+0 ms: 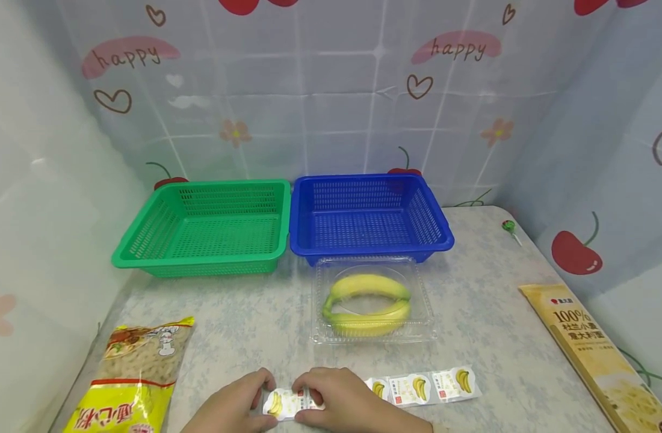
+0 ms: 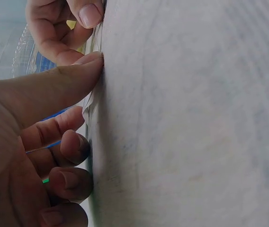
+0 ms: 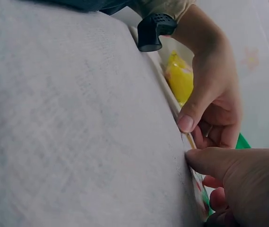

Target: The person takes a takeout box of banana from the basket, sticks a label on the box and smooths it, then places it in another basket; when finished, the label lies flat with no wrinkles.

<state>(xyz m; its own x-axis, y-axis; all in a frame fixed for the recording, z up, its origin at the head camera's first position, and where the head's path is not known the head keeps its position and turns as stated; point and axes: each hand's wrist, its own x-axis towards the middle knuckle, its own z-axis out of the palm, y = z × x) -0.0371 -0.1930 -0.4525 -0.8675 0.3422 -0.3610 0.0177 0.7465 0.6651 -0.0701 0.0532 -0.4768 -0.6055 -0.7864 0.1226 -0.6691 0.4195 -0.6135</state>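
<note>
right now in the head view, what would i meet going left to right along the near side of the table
Yellow pasta bag, left hand, banana sticker between the hands, right hand, more banana stickers, long pasta pack.

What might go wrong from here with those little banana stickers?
Two things, perhaps. The left hand and right hand pinch the sticker strip close together, so an uneven tug might crease or tear a label. The strip also seems to run on beneath the right hand, out toward the spaghetti packet's side, so the forearm could brush its loose end askew.
</note>
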